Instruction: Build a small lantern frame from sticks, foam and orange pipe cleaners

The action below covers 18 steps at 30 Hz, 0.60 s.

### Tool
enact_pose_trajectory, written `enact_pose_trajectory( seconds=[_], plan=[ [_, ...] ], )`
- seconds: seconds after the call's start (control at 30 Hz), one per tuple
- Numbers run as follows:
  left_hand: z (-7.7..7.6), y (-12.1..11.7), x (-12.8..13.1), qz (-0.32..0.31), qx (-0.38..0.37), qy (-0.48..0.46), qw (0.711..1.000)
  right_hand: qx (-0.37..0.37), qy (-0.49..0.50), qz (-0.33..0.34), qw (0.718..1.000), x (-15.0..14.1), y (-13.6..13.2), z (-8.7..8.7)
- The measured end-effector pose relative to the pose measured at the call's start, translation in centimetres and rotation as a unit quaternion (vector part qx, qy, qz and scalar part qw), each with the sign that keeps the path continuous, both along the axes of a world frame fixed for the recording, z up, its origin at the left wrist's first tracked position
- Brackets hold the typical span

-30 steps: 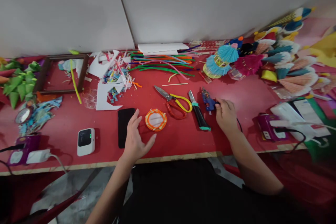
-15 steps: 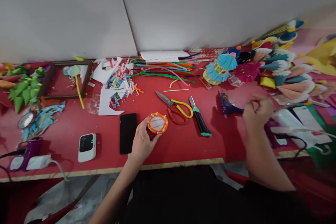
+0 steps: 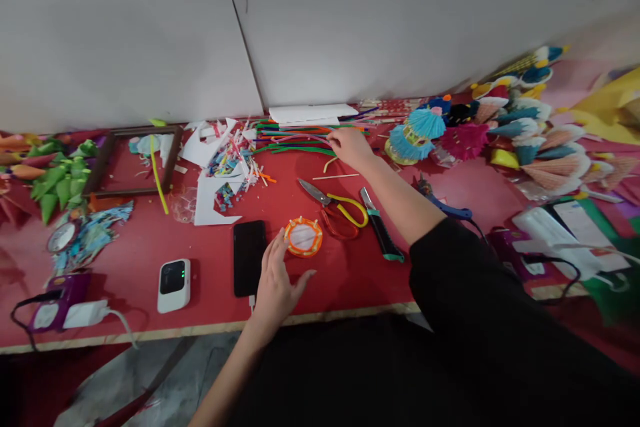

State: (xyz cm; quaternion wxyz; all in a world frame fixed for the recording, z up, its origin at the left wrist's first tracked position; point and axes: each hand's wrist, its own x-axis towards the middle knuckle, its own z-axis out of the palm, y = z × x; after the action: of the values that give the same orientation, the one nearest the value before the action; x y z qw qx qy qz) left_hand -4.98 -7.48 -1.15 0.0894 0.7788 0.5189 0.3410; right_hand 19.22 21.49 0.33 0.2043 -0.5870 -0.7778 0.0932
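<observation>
A small round craft piece [image 3: 303,237], with an orange pipe-cleaner rim, pale sticks around it and a white middle, sits on the red table. My left hand [image 3: 278,279] is beside it, fingers spread and thumb apart, holding nothing. At the back, my right hand [image 3: 350,147] reaches into a bundle of coloured pipe cleaners [image 3: 295,149], its fingertips pinched on a pipe cleaner; its palm hides part of the bundle. Scissors [image 3: 340,207] with one yellow and one red handle lie half open behind the craft piece. A black-handled cutter knife [image 3: 383,230] rests alongside them.
A blue glue gun [image 3: 443,203] lies beyond my right forearm. Paper scraps [image 3: 215,203], a black phone [image 3: 249,257] and a white device [image 3: 174,285] lie to the left. A blue paper-roofed craft [image 3: 415,137] and several cone figures [image 3: 555,160] stand at the right.
My left hand has let go of the round craft piece and opened. My right hand has swung from beside the glue gun to the pipe cleaners at the back. The view has shifted slightly.
</observation>
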Motion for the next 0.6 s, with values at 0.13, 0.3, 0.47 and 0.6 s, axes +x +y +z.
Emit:
enact_pose_trajectory(
  seconds=[0.13, 0.3, 0.47, 0.6],
  plan=[
    [1.5, -1.3, 0.0, 0.031, 0.000, 0.001, 1.000, -0.008, -0.044, -0.028, 0.999, -1.4, 3.2, -0.3],
    [1.8, -2.0, -0.4, 0.022, -0.004, 0.007, 1.000, 0.011, -0.080, -0.048, 0.996, -2.0, 4.1, -1.1],
    [1.7, -2.0, 0.1, 0.009, -0.010, 0.009, 1.000, 0.025, -0.091, -0.056, 0.994, -2.4, 3.1, -2.0],
    [1.8, -2.0, 0.4, 0.002, -0.006, 0.007, 1.000, 0.028, -0.099, -0.063, 0.993, -2.2, 2.9, -2.2]
  ],
)
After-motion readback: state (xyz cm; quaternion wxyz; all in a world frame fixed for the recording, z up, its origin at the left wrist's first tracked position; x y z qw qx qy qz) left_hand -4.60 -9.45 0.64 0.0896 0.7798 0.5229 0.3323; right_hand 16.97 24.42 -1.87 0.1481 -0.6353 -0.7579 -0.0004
